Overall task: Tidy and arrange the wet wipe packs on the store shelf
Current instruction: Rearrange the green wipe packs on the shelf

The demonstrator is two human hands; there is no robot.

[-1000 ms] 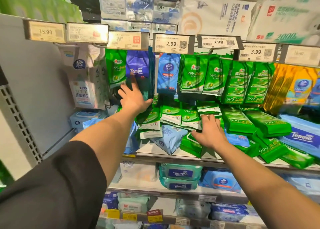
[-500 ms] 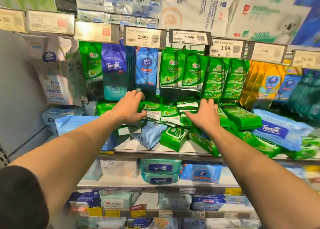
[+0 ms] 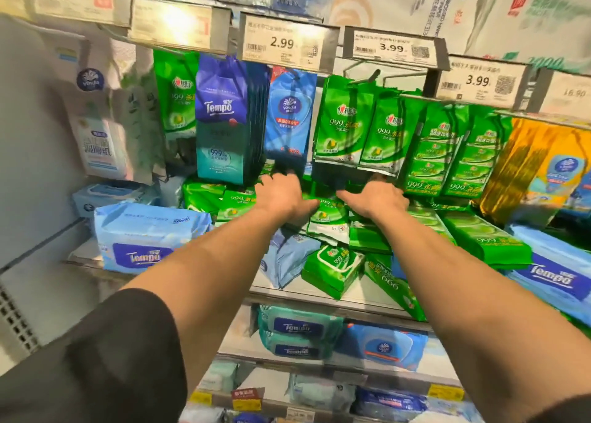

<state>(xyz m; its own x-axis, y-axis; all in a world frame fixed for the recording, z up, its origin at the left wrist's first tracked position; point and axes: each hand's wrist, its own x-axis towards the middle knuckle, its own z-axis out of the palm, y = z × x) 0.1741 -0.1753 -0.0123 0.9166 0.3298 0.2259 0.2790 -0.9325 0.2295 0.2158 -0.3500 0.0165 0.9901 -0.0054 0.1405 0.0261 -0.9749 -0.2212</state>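
Head view: I see both hands reaching into the back of the middle shelf [image 3: 323, 290], under the row of hanging packs.
Left hand [image 3: 281, 199]: palm down on the loose green wipe packs [image 3: 329, 218]; its fingertips run into shadow under the hanging blue Vinda pack [image 3: 289, 115], so I cannot tell whether they are curled on anything.
Right hand [image 3: 375, 199]: also palm down on the same heap, just right of the left; fingertips hidden under the hanging green packs [image 3: 343, 125], grip not readable.
Where the task's packs are: jumbled in the middle of the shelf, directly under and ahead of both hands, spilling toward the front edge.
Long axis: mixed; the flat pack between my wrists points front to back, and the green flip-lid pack [image 3: 332, 267] at the edge lies skewed.
Nearer hand: about equal for the centre pack; the right is nearer the long green packs [image 3: 483, 240] on the right.
Flank: the big blue Tempo pack [image 3: 144, 240] sits well left, apart from the heap.
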